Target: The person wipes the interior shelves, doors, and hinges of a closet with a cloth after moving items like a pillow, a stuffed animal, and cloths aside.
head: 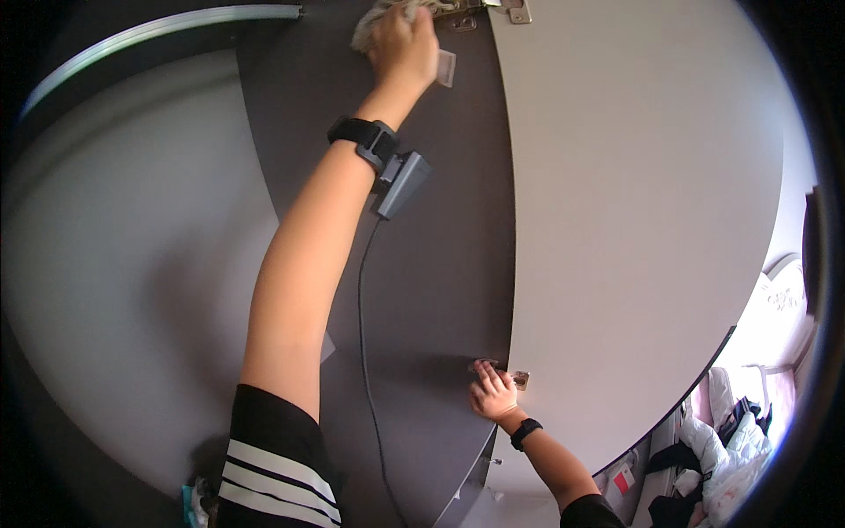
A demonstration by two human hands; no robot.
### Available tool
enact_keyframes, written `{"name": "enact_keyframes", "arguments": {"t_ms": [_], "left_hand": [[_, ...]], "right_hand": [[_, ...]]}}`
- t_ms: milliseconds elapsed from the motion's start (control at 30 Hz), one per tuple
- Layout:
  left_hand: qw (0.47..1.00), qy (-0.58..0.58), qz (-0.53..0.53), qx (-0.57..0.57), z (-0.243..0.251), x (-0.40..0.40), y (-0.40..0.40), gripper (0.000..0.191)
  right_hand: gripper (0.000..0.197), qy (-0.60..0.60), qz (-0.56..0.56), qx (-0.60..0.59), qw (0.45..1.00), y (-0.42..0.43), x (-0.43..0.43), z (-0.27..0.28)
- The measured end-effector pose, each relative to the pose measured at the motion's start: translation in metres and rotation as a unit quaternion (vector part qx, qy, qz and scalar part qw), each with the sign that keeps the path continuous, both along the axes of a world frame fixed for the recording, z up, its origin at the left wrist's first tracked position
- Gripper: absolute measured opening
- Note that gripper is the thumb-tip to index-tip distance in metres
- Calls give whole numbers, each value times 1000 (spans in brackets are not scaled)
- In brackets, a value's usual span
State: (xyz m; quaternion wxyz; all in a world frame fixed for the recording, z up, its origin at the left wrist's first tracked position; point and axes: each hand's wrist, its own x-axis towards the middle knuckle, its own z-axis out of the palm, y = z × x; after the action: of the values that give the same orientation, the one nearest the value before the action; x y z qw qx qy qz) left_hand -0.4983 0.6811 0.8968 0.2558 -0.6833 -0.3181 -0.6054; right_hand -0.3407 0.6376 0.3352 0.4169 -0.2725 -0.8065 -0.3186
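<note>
My left hand (403, 49) is raised to the top of the view, closed on a light, shaggy cloth (371, 26) against the dark cabinet side panel (449, 231). Metal hinge parts (464, 25) are just right of it. A strap with a grey device and cable (403, 185) is on that wrist. Lower down, my right hand (494, 395), with a black band at the wrist, rests its fingers on a lower hinge (487, 364) beside the edge of the pale cabinet door (634, 198). Its fingers partly hide this hinge.
The hinge cup (521, 381) sits on the door's inner face. A metal rail (171, 33) curves across the upper left. A small clear plate (447, 68) is on the panel below the upper hinge. Clothes and plastic bags (726, 449) are heaped beyond the door at lower right.
</note>
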Motion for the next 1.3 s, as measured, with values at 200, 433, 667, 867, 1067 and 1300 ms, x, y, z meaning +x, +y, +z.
{"name": "enact_keyframes", "arguments": {"t_ms": [200,433,667,867,1067,1300], "left_hand": [[977,-114,169,60,-63,-121,52,56],[961,-225,158,-14,-160,-292,81,52],[954,-256,113,-111,-199,-354,52,56],[854,-455,-131,-214,-230,-345,37,73],[926,-341,-107,-125,-161,-291,40,64],[980,-57,-179,-70,-147,-83,-1,51]], "right_hand": [[15,-7,-15,10,1000,1,0,0],[14,-6,-8,46,999,6,-8,-5],[13,-7,-15,47,999,5,-4,-3],[14,2,-20,66,998,3,-3,1],[14,5,6,39,999,0,-6,3],[17,5,23,-6,1000,5,1,6]]}}
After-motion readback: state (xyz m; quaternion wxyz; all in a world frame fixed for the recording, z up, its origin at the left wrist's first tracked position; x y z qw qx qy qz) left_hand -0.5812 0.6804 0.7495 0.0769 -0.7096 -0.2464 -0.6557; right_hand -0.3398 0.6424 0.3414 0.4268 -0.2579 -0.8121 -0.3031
